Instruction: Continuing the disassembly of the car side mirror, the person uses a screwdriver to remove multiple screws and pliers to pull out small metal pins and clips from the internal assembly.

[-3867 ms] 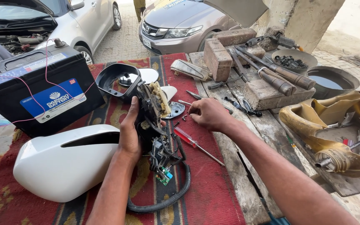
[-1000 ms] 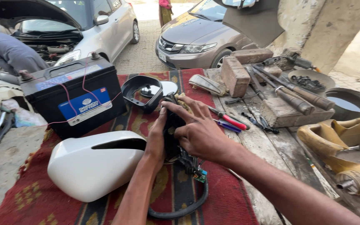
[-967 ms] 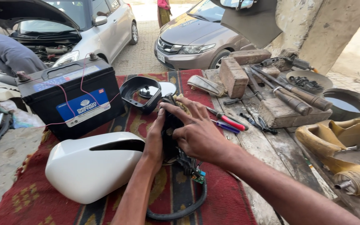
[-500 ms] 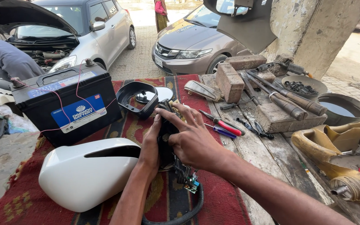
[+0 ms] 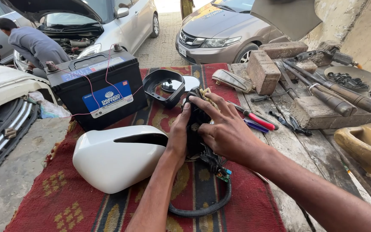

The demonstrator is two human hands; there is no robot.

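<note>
We now have our right hand (image 5: 226,133) closed over the black mirror mechanism (image 5: 196,129), no longer resting apart on the red rug (image 5: 254,202), while our left hand (image 5: 179,137) grips its other side beside the white mirror shell (image 5: 117,157).

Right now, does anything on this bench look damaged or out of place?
Yes. The mirror mechanism held by the left hand and right hand is stripped from its white cover, with a bare circuit board and cable hanging loose on the rug.
</note>
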